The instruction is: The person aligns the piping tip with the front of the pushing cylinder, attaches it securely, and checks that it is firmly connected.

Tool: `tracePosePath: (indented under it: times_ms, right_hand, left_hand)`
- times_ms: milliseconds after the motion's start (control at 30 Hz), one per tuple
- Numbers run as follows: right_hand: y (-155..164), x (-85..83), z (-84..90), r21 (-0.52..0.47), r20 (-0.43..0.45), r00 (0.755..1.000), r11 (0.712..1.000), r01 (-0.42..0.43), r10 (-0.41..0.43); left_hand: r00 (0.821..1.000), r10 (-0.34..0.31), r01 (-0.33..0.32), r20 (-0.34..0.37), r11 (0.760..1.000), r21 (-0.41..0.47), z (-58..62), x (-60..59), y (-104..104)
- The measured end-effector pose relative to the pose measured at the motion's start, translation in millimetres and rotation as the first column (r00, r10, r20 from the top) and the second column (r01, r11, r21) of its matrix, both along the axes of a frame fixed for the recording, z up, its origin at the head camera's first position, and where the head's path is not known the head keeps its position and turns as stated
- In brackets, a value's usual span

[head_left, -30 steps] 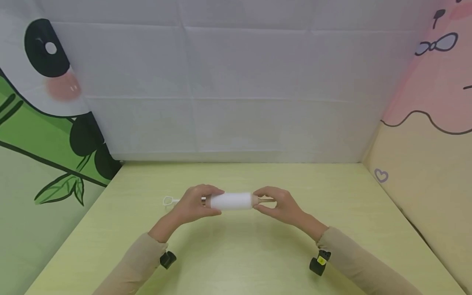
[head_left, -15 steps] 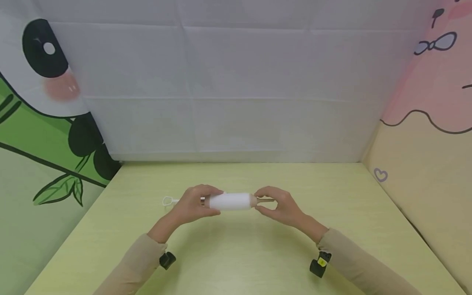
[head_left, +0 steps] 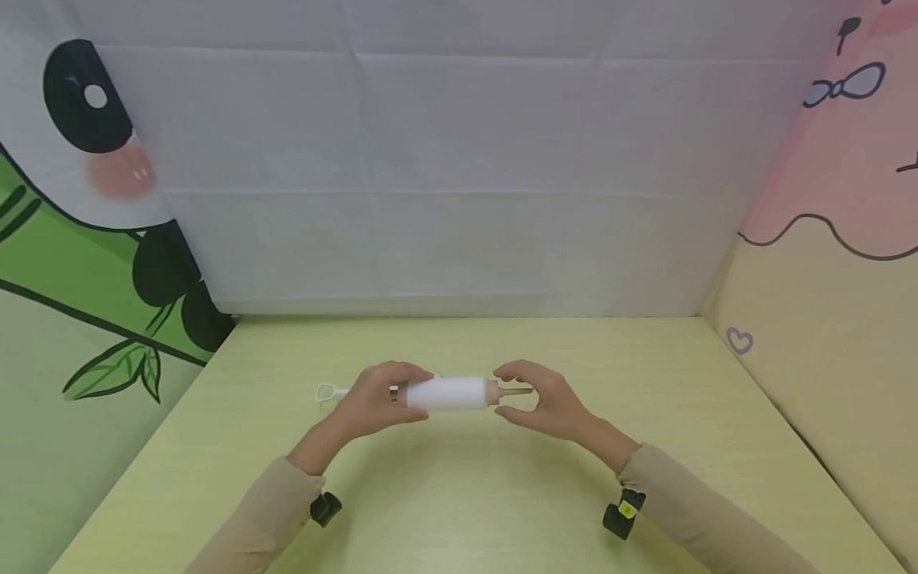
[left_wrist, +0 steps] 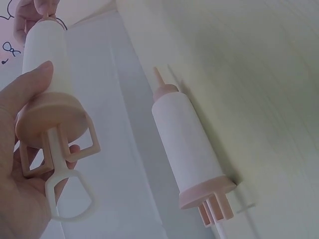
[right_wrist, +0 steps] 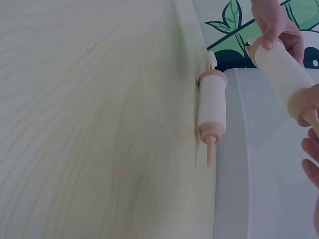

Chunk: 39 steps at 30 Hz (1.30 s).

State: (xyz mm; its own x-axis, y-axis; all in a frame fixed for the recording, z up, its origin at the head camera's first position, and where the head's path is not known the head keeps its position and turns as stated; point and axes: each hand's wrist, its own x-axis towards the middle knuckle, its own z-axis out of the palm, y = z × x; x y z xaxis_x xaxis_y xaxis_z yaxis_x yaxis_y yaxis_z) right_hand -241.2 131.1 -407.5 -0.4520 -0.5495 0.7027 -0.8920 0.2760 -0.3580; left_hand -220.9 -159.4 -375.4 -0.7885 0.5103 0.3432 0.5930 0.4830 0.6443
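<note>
My left hand [head_left: 373,399] grips the flanged end of a white-barrelled icing syringe [head_left: 452,393], held level above the table. Its end caps are pinkish beige and its plunger ends in a white loop handle [left_wrist: 72,196]. Around the beige nozzle [head_left: 515,391] at the other end is my right hand [head_left: 541,399], thumb and fingers spread slightly away from the cap. A second, matching syringe [left_wrist: 187,142] lies on the table in both wrist views; the head view hides it, apparently behind the held one.
A pale wood-grain table [head_left: 459,510] runs back to a white cloth wall [head_left: 459,175]. Printed cartoon panels stand on the left [head_left: 107,271] and right [head_left: 825,319]. Small black cameras are strapped at both wrists.
My right thumb and fingers have spread apart, off the nozzle-end cap they touched a second ago. The held syringe and my left hand stay almost still.
</note>
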Motion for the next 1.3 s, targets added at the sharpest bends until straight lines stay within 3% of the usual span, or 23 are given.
tracePosePath:
  times_ms: [167, 400, 867, 1300]
  right_hand:
    - [-1.6, -0.1, 0.3, -0.021, 0.006, 1.0, 1.0, -0.018, 0.018]
    - [0.9, -1.1, -2.7, 0.011, 0.018, 1.0, 1.0, 0.024, -0.024]
    - [-0.8, -0.5, 0.8, -0.01, -0.021, 0.999, 0.999, -0.034, 0.034]
    - [-0.4, -0.9, 1.5, 0.022, -0.053, 0.999, 1.0, 0.009, -0.007]
  left_hand:
    - [1.0, 0.004, -0.004, -0.008, 1.0, 0.003, 1.6, 0.9, 0.4]
    - [1.0, 0.008, -0.008, -0.018, 1.0, 0.007, 1.5, 1.4, 0.8]
    - [0.999, -0.001, 0.002, -0.041, 1.0, 0.014, 0.5, 0.8, 2.0]
    - [0.999, 0.004, -0.004, -0.033, 1.0, 0.009, 0.7, 2.0, 0.2]
